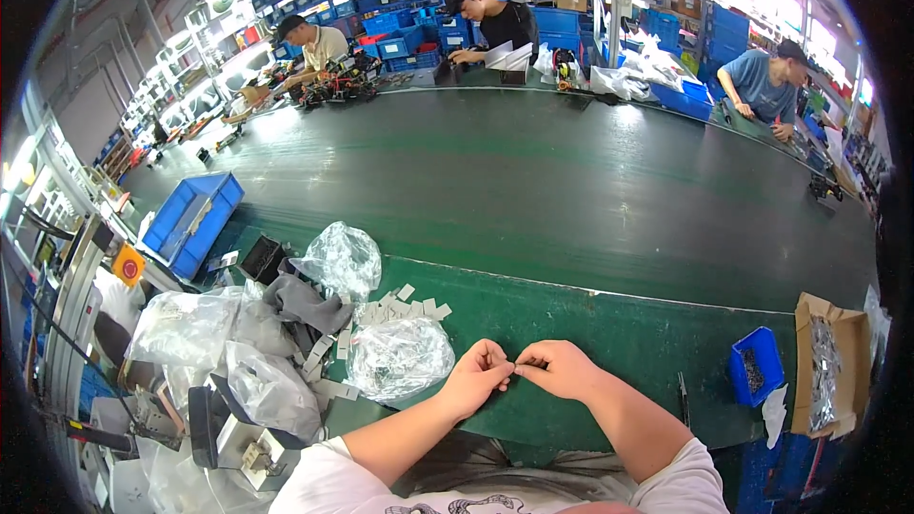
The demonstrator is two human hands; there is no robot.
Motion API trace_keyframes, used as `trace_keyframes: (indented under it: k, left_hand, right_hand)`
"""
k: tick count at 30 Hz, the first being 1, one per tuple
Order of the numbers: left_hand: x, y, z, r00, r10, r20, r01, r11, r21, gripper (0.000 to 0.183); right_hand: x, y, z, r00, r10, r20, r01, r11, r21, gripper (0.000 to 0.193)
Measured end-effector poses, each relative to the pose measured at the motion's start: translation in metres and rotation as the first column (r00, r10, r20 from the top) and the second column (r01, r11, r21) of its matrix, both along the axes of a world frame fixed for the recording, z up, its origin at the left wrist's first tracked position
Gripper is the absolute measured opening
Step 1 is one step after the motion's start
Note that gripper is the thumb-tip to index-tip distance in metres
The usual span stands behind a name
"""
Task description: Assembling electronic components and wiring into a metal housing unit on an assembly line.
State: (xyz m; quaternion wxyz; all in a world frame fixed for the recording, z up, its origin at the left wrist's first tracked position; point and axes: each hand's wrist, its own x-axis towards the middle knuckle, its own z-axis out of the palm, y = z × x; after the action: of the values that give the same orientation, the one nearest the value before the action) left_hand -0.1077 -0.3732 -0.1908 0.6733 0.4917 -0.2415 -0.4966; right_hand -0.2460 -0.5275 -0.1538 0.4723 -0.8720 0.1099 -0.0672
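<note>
My left hand (480, 376) and my right hand (557, 368) meet over the near edge of the green worktop (543, 319). Both are closed in a pinch, fingertips almost touching; whatever sits between them is too small to make out. Left of my left hand lies a clear plastic bag (400, 358), with several small light-grey flat pieces (392, 309) scattered behind and beside it. To the right of my right forearm, a slim dark tool (684, 400), perhaps tweezers, rests on the worktop.
A blue bin of small dark parts (759, 366) and an open cardboard box (831, 362) stand at the right. Filled plastic bags (186, 326) and a blue crate (193, 222) crowd the left. Beyond the wide dark belt (533, 181), several people work along the far side.
</note>
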Motion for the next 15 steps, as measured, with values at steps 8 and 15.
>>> trace_keyframes:
  k: [8,15]
  left_hand:
    - [0.0003,-0.0003,0.0014,1.0,-0.004,0.015,0.004,1.0,-0.002,0.014]
    - [-0.0021,-0.0003,0.002,0.999,-0.002,0.044,0.001,1.0,0.018,0.014]
  right_hand:
    - [-0.0004,0.0001,0.0011,1.0,0.0,-0.015,0.0,1.0,0.001,0.02]
    - [-0.0011,-0.0013,0.0008,1.0,0.002,-0.008,-0.002,1.0,-0.022,0.019]
